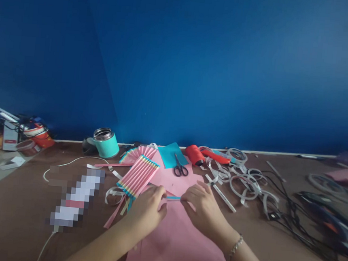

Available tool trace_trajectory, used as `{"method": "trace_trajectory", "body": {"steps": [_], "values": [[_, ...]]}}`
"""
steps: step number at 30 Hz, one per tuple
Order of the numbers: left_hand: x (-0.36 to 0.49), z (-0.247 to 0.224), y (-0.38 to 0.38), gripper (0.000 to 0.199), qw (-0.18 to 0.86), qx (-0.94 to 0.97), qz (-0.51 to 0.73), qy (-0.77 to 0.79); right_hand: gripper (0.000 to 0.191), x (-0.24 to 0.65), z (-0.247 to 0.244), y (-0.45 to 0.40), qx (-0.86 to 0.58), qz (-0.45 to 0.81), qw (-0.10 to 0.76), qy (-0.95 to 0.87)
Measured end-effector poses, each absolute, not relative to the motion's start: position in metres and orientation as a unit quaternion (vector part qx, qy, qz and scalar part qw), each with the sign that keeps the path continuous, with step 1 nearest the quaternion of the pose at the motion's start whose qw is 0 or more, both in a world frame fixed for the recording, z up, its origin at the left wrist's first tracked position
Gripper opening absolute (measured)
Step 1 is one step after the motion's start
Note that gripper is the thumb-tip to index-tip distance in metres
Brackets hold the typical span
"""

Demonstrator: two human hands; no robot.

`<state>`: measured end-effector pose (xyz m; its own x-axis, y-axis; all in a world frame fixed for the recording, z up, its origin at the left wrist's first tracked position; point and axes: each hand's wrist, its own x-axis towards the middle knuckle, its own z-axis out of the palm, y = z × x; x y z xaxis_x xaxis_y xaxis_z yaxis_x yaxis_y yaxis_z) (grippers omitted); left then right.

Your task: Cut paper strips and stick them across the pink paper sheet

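A narrow blue-edged paper strip stretches between my two hands, over large pink sheets. My left hand is closed on its left end, and my right hand pinches its right end. Beyond my left hand lies a pleated pink paper piece with blue and yellow ends, and behind it a fanned pink piece. Black scissors rest on the pink paper beside a blue sheet.
A red hair dryer and white strip coils lie at centre right. Black cables and a dark tool are farther right. An open turquoise cup stands at the back left; a pixelated object lies left.
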<state>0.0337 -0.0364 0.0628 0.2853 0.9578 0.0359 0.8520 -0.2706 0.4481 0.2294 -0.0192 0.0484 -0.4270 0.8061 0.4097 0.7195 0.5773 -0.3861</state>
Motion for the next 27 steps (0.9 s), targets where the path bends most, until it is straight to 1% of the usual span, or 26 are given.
{"method": "trace_trajectory", "body": {"steps": [3, 5, 7, 9, 11, 14, 16, 18, 21, 23, 27], "values": [[0.04, 0.045, -0.036, 0.028, 0.121, 0.827, 0.172, 0.522, 0.02, 0.253, 0.052, -0.004, -0.552, 0.155, 0.266, -0.775], [0.043, 0.029, -0.036, 0.045, 0.104, 0.883, 0.13, 0.438, 0.02, 0.269, 0.053, 0.007, -0.614, 0.242, 0.267, -0.702], [0.043, 0.016, -0.036, 0.053, 0.106, 0.92, 0.064, 0.372, 0.021, 0.281, 0.055, 0.014, -0.632, 0.315, 0.275, -0.652], [0.037, 0.006, -0.037, 0.051, 0.097, 0.928, 0.04, 0.357, 0.02, 0.288, 0.055, 0.017, -0.629, 0.362, 0.273, -0.631], [0.029, 0.003, -0.038, 0.049, 0.082, 0.926, 0.053, 0.366, 0.02, 0.289, 0.054, 0.018, -0.631, 0.394, 0.258, -0.616], [0.018, 0.008, -0.043, 0.045, 0.069, 0.92, 0.078, 0.379, 0.017, 0.286, 0.05, 0.018, -0.636, 0.433, 0.241, -0.591], [0.018, 0.016, -0.047, 0.042, 0.082, 0.913, 0.088, 0.389, 0.014, 0.282, 0.045, 0.019, -0.629, 0.448, 0.229, -0.593], [0.026, 0.024, -0.05, 0.038, 0.107, 0.906, 0.09, 0.4, 0.012, 0.277, 0.039, 0.02, -0.622, 0.454, 0.208, -0.603], [0.044, 0.031, -0.049, 0.047, 0.128, 0.912, 0.062, 0.385, 0.012, 0.271, 0.032, 0.02, -0.618, 0.448, 0.185, -0.618], [0.057, 0.03, -0.046, 0.048, 0.111, 0.919, 0.037, 0.377, 0.012, 0.268, 0.03, 0.018, -0.612, 0.434, 0.183, -0.636], [0.067, 0.014, -0.043, 0.041, 0.048, 0.924, 0.033, 0.377, 0.012, 0.262, 0.033, 0.015, -0.604, 0.413, 0.187, -0.655]]}}
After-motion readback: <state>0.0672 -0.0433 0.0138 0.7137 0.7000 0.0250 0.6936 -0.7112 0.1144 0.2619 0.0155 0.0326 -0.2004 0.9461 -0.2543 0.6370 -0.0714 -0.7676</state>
